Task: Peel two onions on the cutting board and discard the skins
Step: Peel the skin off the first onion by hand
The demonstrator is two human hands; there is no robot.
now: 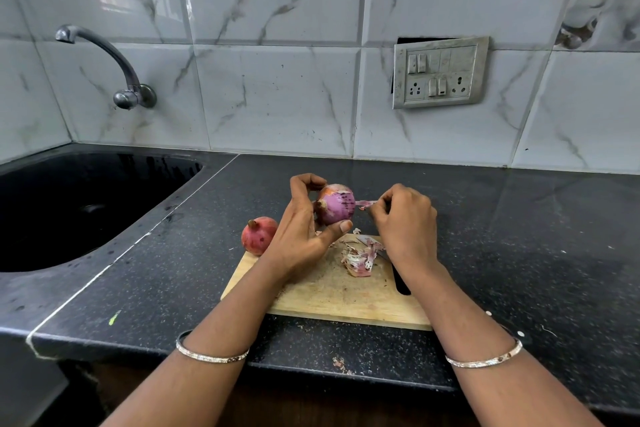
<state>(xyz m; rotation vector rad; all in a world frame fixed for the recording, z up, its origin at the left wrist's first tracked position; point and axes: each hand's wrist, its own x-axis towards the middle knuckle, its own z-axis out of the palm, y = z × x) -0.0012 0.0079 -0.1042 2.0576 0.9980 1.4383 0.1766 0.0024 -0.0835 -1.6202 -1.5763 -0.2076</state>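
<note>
At the bottom of the frame I see both forearms reaching in, a thin bangle [212,355] on the left wrist and another bangle [485,359] on the right. Just above them, in the lower middle, a pale wooden cutting board [332,298] lies on the dark speckled counter [519,236]. On the board's right half sits a loose heap of skins [358,258], papery, pink and white with dark flecks. A knife [401,282] lies along the board's right edge, black handle toward me and most of the blade hidden under my right wrist. Above the board, at the centre of the frame, the left hand [304,232] grips the onion [336,204], fingers curled over its top and thumb pressed under it, holding it up off the wood. Most of it is bare, glossy purple with fine dark streaks, and a patch of dry tan skin clings to its top and left side. The right hand [405,222], just right of it, pinches a thin pink strip of skin [365,203] between fingertips and thumb; the strip runs across to the onion's side. Left of the left hand, at the board's far left corner, the second onion [259,235] stands in full reddish skin with a dry stalk on top; I cannot tell whether it rests on wood or counter. At middle left lies a black sink [69,211]. On the marble-look tiled wall [277,97] behind, a curved tap [114,62] sits upper left and a switch panel [440,74] upper right.
</note>
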